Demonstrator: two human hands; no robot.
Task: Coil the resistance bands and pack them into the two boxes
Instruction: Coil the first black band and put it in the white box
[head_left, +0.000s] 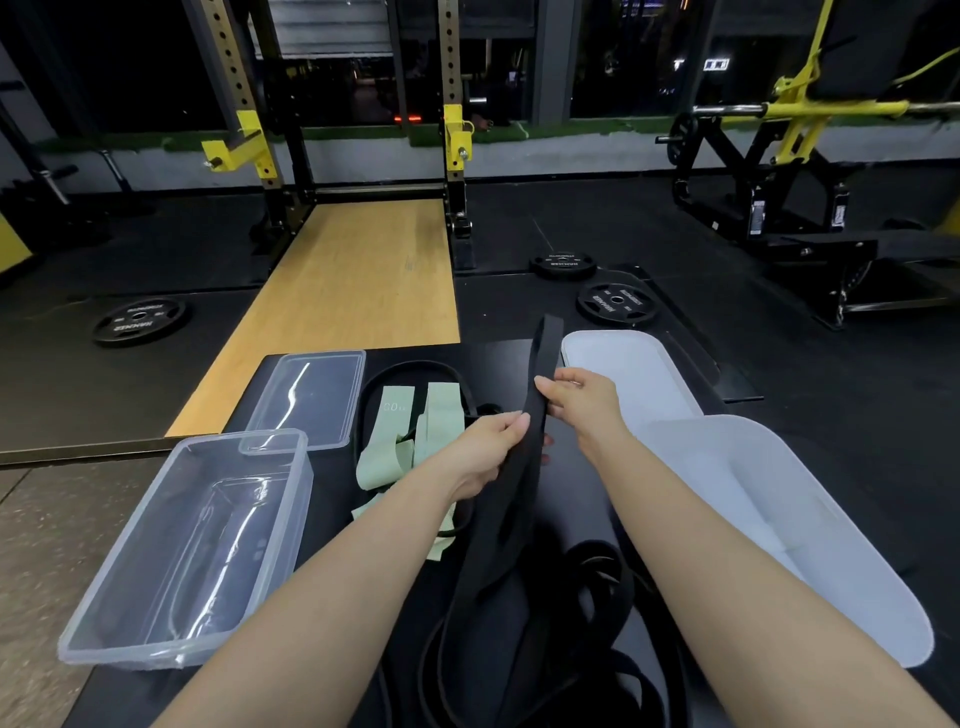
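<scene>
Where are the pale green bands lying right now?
In the head view, the pale green flat bands lie left of centre on the black surface, between the clear plastic box and the left hand.

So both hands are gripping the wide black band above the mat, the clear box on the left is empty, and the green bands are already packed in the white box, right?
Not quite. The head view shows the green bands lying loose on the mat, between the clear box and the wide black band, not in the white box. The rest holds: left hand and right hand both grip the band, and the clear box is empty.
</scene>
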